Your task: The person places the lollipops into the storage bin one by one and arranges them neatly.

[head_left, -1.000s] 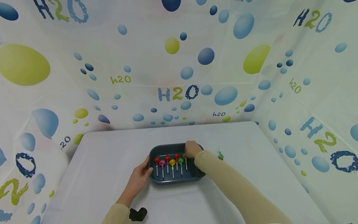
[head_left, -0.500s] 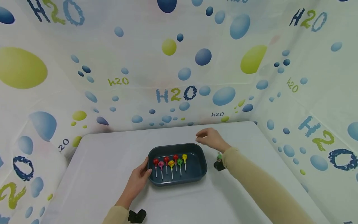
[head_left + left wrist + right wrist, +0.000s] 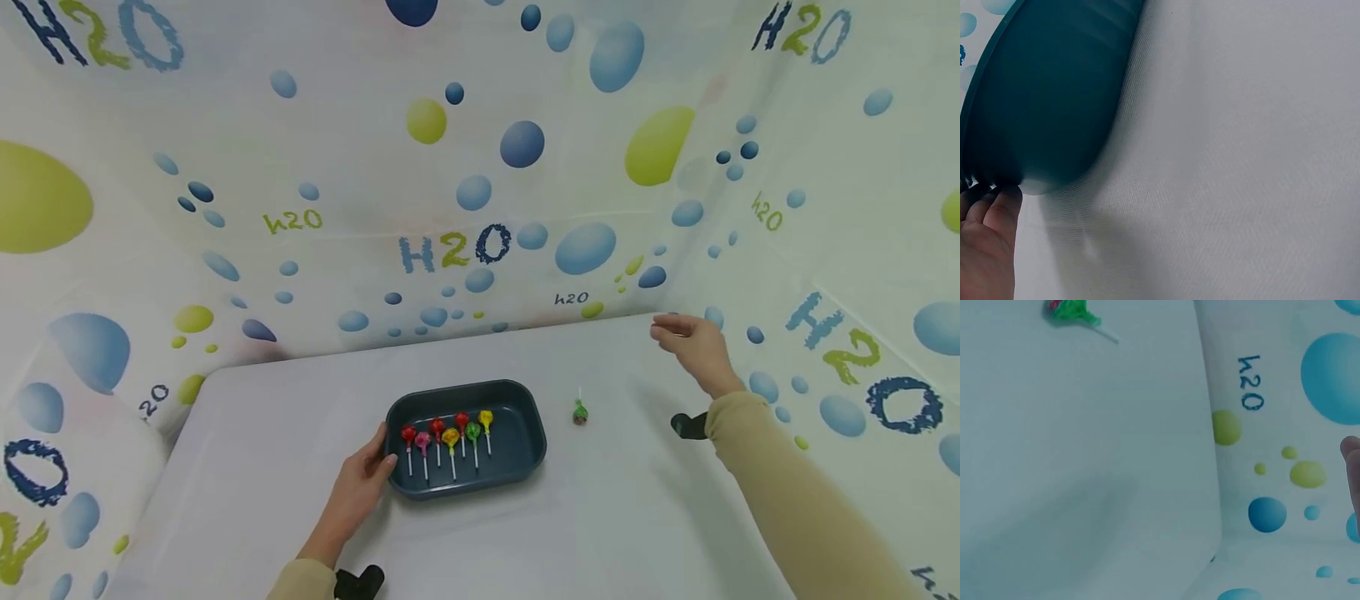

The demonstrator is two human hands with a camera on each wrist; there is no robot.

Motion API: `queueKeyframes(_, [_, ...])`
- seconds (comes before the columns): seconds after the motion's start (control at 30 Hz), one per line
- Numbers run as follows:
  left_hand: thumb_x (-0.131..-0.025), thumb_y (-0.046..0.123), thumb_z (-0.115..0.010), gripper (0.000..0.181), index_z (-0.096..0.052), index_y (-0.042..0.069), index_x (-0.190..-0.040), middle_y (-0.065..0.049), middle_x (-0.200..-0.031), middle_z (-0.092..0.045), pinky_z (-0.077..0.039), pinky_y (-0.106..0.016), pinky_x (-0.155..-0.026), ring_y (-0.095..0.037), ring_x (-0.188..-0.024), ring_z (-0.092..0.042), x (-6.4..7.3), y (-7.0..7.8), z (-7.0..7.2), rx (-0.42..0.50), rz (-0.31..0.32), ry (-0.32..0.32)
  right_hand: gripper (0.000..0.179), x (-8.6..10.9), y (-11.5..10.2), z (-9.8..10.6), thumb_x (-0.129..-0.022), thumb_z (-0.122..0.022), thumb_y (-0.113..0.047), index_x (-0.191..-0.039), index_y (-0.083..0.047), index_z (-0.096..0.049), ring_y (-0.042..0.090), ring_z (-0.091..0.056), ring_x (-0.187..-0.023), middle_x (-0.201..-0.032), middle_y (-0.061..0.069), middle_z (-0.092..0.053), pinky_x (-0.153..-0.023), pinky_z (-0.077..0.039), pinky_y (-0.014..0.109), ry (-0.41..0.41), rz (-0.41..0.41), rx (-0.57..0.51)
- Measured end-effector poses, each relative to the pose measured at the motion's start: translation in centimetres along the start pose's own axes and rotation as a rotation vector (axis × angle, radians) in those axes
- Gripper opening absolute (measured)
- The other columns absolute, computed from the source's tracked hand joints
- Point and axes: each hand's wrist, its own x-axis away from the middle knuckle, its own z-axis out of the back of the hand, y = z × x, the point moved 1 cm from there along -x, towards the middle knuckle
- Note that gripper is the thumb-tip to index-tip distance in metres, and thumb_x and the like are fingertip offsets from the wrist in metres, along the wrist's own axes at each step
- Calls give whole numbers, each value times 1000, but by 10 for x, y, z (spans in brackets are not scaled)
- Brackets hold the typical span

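Observation:
A dark blue-grey tray [image 3: 517, 471] stands on the white table, with several wrapped lollipops [image 3: 451, 437] in red, pink, yellow and green lying in two uneven rows inside it. My left hand [image 3: 358, 487] holds the tray's left end, thumb at the rim and fingers along the outer wall. The left wrist view shows the fingers [image 3: 1002, 215] against that wall. Off to the far right, my right hand [image 3: 697, 350] hangs in the air with loosely bent fingers and nothing in them. Between it and the tray, a single green-wrapped lollipop [image 3: 580, 412] lies on the table.
The white-covered table [image 3: 600, 517] ends at the back against a sheet [image 3: 360, 150] printed with blue and green dots and lettering. Black wrist mounts [image 3: 360, 582] show at both sleeves. The table's right corner lies below my right hand.
My right hand has left the tray, where it was at the yellow lollipop, and has moved far right above the table. My left hand has stayed on the tray. The head view has shifted slightly.

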Motion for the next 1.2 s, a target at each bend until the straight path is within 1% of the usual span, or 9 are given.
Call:
queueKeyframes(0.17, [-104, 5, -56, 61, -28, -1, -159, -19, -165, -31, -36, -42, -116, -34, -151, -36, 2, 0, 2, -1, 0, 12, 48, -1, 13, -13, -104, -58, -32, -140, 0, -59, 41, -63, -123, -136, 25, -64, -108, -52, 56, -27, 18, 72])
queueKeyframes(0.3, [-103, 3, -56, 60, -30, -3, -158, -21, -164, -33, -38, -44, -115, -37, -150, -38, 2, -1, 2, -2, -14, 24, 42, 4, 28, -45, -103, -61, -25, -135, 1, -62, 42, -64, -121, -132, 25, -67, -101, -56, 54, -78, 34, 142])
queueKeyframes(0.5, [-104, 6, -56, 62, -28, 0, -159, -19, -165, -32, -36, -41, -116, -35, -151, -36, 0, -2, 0, 5, 24, 11, 35, 17, 45, -97, -99, -67, -13, -129, 4, -67, 39, -67, -116, -127, 23, -70, -98, -59, 50, -155, 78, 219])
queueKeyframes(0.6, [-104, 6, -56, 62, -28, 1, -159, -19, -165, -31, -36, -41, -117, -35, -152, -35, 0, -1, 0, 11, 30, 7, 32, 19, 50, -112, -96, -69, -8, -126, 1, -69, 37, -69, -115, -124, 19, -72, -97, -59, 49, -207, 235, 384])
queueKeyframes(0.73, [-104, 5, -55, 62, -28, 1, -159, -20, -165, -32, -37, -42, -116, -35, -151, -36, 0, 1, -1, 22, 23, 3, 29, 15, 52, -119, -90, -75, -5, -119, -7, -74, 29, -72, -113, -121, 11, -75, -95, -61, 41, -272, 611, 731])
queueKeyframes(0.83, [-104, 5, -56, 62, -29, 1, -159, -20, -165, -32, -37, -42, -116, -35, -151, -36, 1, 2, -1, 26, 25, 5, 32, 10, 50, -117, -85, -80, -7, -116, -11, -76, 23, -73, -111, -119, 7, -76, -92, -62, 34, -323, 840, 901])
queueKeyframes(0.93, [-104, 5, -56, 61, -29, 1, -159, -19, -165, -32, -37, -42, -116, -35, -151, -36, 2, 3, -1, 18, 26, 9, 36, 5, 45, -115, -83, -81, -6, -118, -13, -76, 22, -73, -112, -121, 6, -76, -91, -63, 33, -393, 960, 1003])
queueKeyframes(1.07, [-104, 6, -56, 62, -29, 2, -160, -19, -165, -32, -37, -42, -116, -34, -152, -36, 2, 2, 0, 11, 31, 6, 39, -1, 38, -119, -84, -81, -6, -121, -15, -76, 18, -73, -114, -124, 3, -75, -93, -62, 31, -504, 1034, 1142])
queueKeyframes(1.2, [-104, 7, -56, 63, -28, 3, -160, -17, -166, -32, -37, -42, -117, -34, -152, -36, 0, 1, 1, 8, 33, -1, 38, -5, 34, -125, -82, -83, -7, -118, -16, -78, 15, -76, -104, -120, 0, -77, -87, -63, 28, -553, 1099, 1264])
